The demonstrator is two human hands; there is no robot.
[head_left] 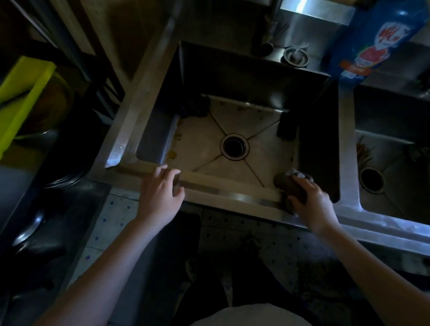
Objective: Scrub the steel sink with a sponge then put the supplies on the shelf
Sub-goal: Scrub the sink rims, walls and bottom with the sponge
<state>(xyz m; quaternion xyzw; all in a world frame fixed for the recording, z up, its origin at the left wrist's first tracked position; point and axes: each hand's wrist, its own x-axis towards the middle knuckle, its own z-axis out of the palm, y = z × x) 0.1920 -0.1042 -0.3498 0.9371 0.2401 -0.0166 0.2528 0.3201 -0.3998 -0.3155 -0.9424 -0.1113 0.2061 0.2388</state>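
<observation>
The only lettering stands on the tall blue plastic bottle (388, 14) at the upper right. Its white label patch (386, 34) bears large red characters, and an orange band (357, 66) lower down carries small pale print. All of it is too blurred to read.

sink (136, 123) steel-grey | sponge (293, 186) brown | bottle (379, 28) blue | board (11, 103) yellow-green

A: Your right hand (315, 201) covers most of the sponge (289, 186). What's that dark lump (195, 107) in the far-left corner of the sink (153, 132)?
B: Too dark to tell. Your blue bottle (380, 31), far right, is blurry, label unreadable.
</observation>
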